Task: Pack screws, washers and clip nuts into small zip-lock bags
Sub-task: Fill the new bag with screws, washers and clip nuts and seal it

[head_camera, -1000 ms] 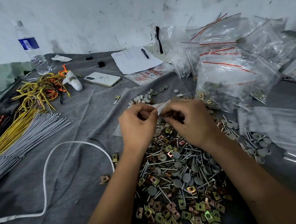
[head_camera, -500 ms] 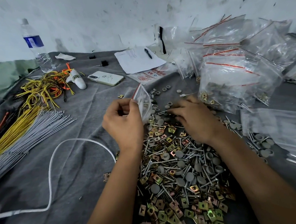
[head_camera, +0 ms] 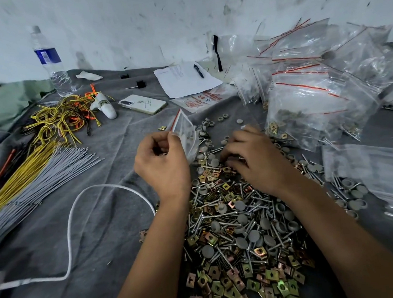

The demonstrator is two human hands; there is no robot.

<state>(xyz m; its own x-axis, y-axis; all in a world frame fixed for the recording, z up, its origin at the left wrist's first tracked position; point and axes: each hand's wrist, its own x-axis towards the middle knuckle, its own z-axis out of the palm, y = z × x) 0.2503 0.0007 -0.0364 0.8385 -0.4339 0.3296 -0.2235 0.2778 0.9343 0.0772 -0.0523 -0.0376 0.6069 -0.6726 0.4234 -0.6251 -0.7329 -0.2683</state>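
Here the left hand (head_camera: 162, 164) pinches the small zip-lock bag (head_camera: 185, 133) upright by its mouth, just left of the right hand (head_camera: 256, 159), whose curled fingers rest in the hardware pile (head_camera: 237, 227). Compared with half a second ago, little differs. Filled bags (head_camera: 314, 91) lie right; a phone (head_camera: 142, 103) behind.

Grey cloth (head_camera: 108, 223), hardware pile (head_camera: 241, 226) near centre, wire bundles (head_camera: 38, 167) left, phone (head_camera: 142, 104) far, bagged stock (head_camera: 320, 90) far right.
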